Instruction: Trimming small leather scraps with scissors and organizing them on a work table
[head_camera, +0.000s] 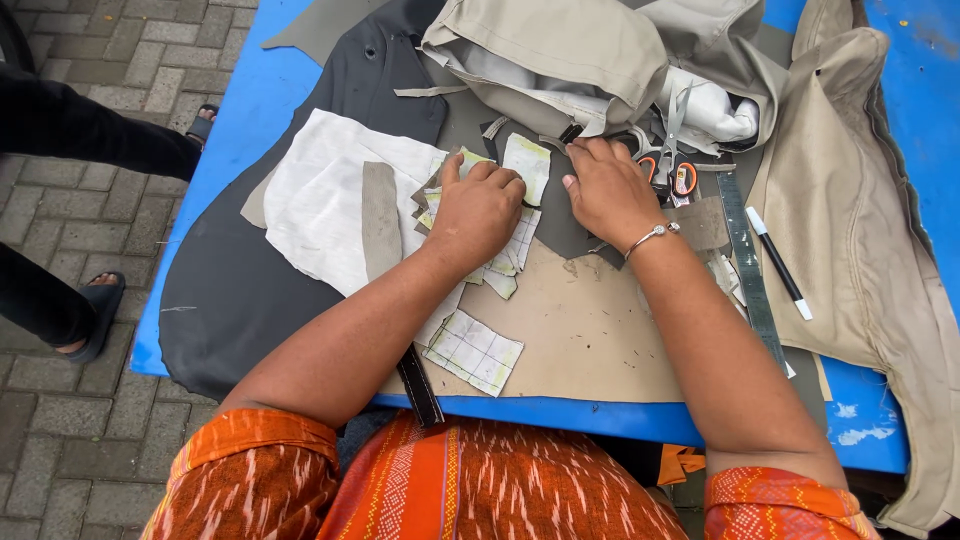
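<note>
left hand (478, 208): curled grip pressing a stack of paper pieces (520, 235) flat on the grey sheet (250, 290) | right hand (607, 190): fingers flat, holding nothing, pinning the stack's far edge beside the scissors (672, 170) | tip: steady downward pressure, edges aligned | blue surface (560, 418)

The table (250, 110) is bright blue. On it lie a dark grey sheet (230, 290), a white cloth (315, 200), a tan board (590, 340) and beige fabric (860, 230). Beside the board, pale checked paper squares (473, 351); above it, orange-handled scissors (672, 170). A black-and-white pen (778, 262) lies right of it.
</note>
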